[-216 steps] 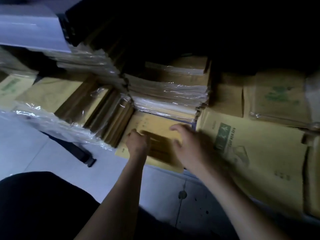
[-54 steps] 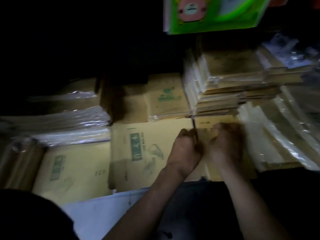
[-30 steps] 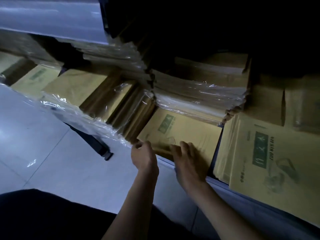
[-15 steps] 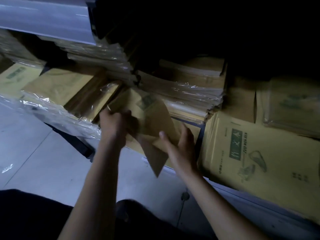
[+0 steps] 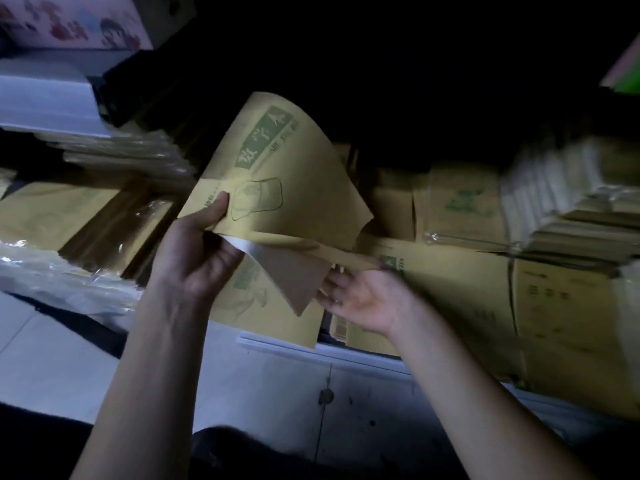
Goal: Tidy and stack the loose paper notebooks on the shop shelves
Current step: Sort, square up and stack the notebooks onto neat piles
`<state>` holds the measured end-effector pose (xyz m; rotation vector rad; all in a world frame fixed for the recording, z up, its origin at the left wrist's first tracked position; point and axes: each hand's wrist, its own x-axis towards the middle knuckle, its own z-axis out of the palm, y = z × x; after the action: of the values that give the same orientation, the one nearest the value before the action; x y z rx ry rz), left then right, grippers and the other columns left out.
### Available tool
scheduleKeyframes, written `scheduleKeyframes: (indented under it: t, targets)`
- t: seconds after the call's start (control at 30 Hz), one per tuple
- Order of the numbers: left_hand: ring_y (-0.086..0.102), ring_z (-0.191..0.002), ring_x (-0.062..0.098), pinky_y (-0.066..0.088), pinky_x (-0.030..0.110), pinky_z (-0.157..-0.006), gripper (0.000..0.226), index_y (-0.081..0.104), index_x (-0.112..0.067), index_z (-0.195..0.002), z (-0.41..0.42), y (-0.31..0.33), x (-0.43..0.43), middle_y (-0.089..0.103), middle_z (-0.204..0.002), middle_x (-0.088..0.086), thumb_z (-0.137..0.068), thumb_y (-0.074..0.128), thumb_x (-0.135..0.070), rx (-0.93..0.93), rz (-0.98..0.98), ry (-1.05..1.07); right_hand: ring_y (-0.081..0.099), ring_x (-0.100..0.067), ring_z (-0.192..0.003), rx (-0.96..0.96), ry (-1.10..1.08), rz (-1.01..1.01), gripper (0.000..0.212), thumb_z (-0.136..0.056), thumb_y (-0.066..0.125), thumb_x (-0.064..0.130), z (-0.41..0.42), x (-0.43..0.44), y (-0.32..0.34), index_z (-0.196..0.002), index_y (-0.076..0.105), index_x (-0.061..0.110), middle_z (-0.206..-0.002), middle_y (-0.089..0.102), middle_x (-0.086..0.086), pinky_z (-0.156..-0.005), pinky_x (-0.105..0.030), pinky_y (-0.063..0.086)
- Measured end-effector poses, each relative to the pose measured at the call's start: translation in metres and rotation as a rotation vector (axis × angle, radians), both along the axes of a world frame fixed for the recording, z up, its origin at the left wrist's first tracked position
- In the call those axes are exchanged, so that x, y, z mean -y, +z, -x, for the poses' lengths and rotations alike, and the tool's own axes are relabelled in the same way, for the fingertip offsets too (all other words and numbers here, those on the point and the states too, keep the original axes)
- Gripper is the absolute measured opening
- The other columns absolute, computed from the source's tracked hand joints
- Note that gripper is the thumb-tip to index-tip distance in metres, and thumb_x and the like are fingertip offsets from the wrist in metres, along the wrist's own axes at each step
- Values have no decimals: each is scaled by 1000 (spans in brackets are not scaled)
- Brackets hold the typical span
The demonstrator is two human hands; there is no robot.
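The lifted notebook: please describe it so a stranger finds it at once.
Look above the shelf of stacked yellow notebooks, at the centre. The left hand grips the lifted notebook. Unlike its flat neighbours, it curls upward in the air.

My left hand (image 5: 197, 258) pinches a yellow notebook (image 5: 277, 188) by its corner, thumb on the cover, above the shelf's (image 5: 284, 342) front edge. My right hand (image 5: 363, 296), palm up, touches its drooping brown leaf (image 5: 294, 275).
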<state>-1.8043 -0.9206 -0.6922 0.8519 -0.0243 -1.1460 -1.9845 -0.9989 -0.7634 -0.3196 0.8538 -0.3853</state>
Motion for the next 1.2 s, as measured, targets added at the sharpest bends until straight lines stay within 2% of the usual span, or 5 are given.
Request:
scheduleKeyframes:
  t: [0.23, 0.33, 0.6, 1.0, 1.2]
  targets:
    - [70, -57, 11, 56, 20, -45, 7, 74, -12, -82, 16, 3, 11, 71, -70, 3, -79, 69, -9, 454, -152, -360, 66, -22, -94, -417, 97, 473, 32, -85, 59, -6, 100, 45, 35, -116, 61, 4, -101, 71, -8, -68, -33, 53]
    - [72, -75, 17, 58, 26, -54, 58, 67, -15, -111, 20, -23, 19, 74, -89, 10, -55, 79, -4, 645, -283, -652, 62, -16, -85, -723, 150, 550, 33, -83, 64, -8, 141, 58, 38, -105, 59, 15, -93, 67, -3, -62, -30, 47]
    - [59, -95, 31, 51, 39, -81, 52, 47, -5, -124, 87, -119, 48, 57, -108, 12, -79, 72, -14, 1426, -748, -630, 56, -24, -91, -1443, 222, 788, 44, -82, 62, -3, 150, 59, -43, -123, 50, 7, -110, 58, -13, -66, -30, 49]
    - [65, -86, 22, 53, 31, -63, 24, 58, -11, -117, 102, -155, 61, 69, -101, 7, -98, 50, -23, 834, -467, -652, 54, -31, -93, -1531, 81, 691, 80, -79, 68, 9, 136, 58, -64, -145, 24, 12, -127, 47, -21, -61, -35, 45]
    - [59, -102, 38, 51, 42, -91, 51, 55, -3, -119, 46, -176, 41, 60, -118, 22, -76, 72, -24, 419, -1101, 282, 39, -28, -126, -1363, -196, 1273, 59, -84, 63, 12, 66, 37, -37, -137, 37, 18, -141, 34, -12, -96, -37, 41]
